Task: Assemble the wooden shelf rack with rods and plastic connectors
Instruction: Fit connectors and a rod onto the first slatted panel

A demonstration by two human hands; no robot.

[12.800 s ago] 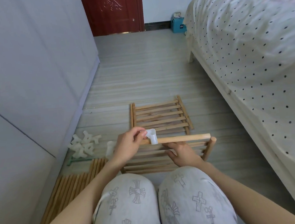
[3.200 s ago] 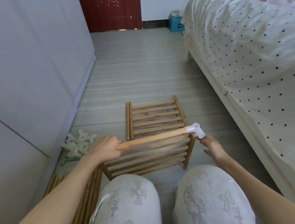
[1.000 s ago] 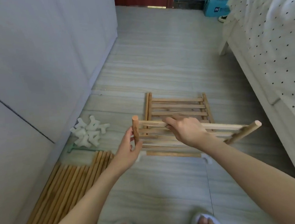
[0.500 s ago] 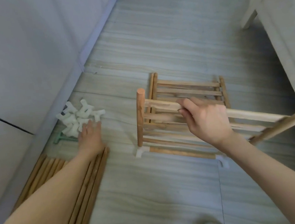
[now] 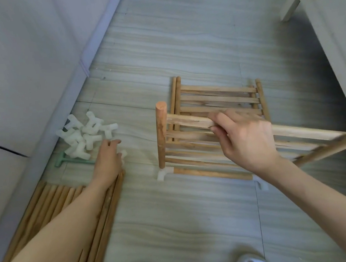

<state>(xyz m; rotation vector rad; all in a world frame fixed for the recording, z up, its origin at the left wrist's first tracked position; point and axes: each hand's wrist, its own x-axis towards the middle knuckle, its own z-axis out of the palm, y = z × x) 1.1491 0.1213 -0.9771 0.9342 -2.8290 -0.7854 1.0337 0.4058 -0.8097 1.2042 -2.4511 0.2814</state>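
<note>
Right hand (image 5: 246,137) is gripping the top slat of the upright shelf panel (image 5: 189,133), standing at centre floor. Left hand (image 5: 107,157) at 9 o'clock is curling its fingers around a white connector (image 5: 123,154) beside the connector pile (image 5: 84,136). Loose rods (image 5: 55,206) are lying at 8 o'clock.

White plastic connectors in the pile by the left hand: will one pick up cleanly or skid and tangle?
The white plastic connectors look small, hollow and light, so one probably lifts easily. Their branching arms interlock in the heap, so neighbours may drag along. On the smooth tiled floor they likely skid if nudged.
</note>
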